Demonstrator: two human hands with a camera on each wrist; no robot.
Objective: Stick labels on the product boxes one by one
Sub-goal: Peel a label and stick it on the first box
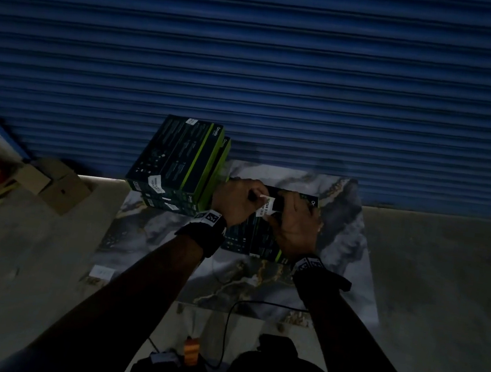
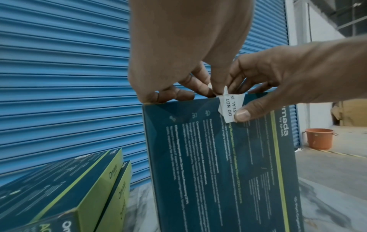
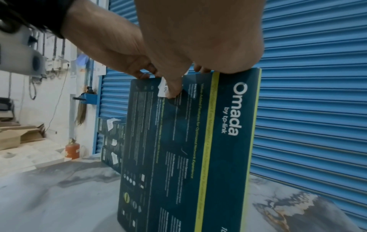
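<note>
While both hands pinch label (image 2: 230, 108) over upright box (image 2: 228, 164) top edge — stack (image 2: 79, 188) left | shutter (image 2: 59, 78) close behind

Black wrist straps (image 1: 200, 236) with white marker tags (image 1: 308, 264), 2 in all.

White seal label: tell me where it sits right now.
The white seal label straddles the top edge of the upright box, pressed down by the right hand, with the left hand pinching beside it.

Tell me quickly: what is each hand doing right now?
Left hand: pinches the white seal label at the box top edge.
Right hand: thumb presses the label, fingers behind box.
</note>
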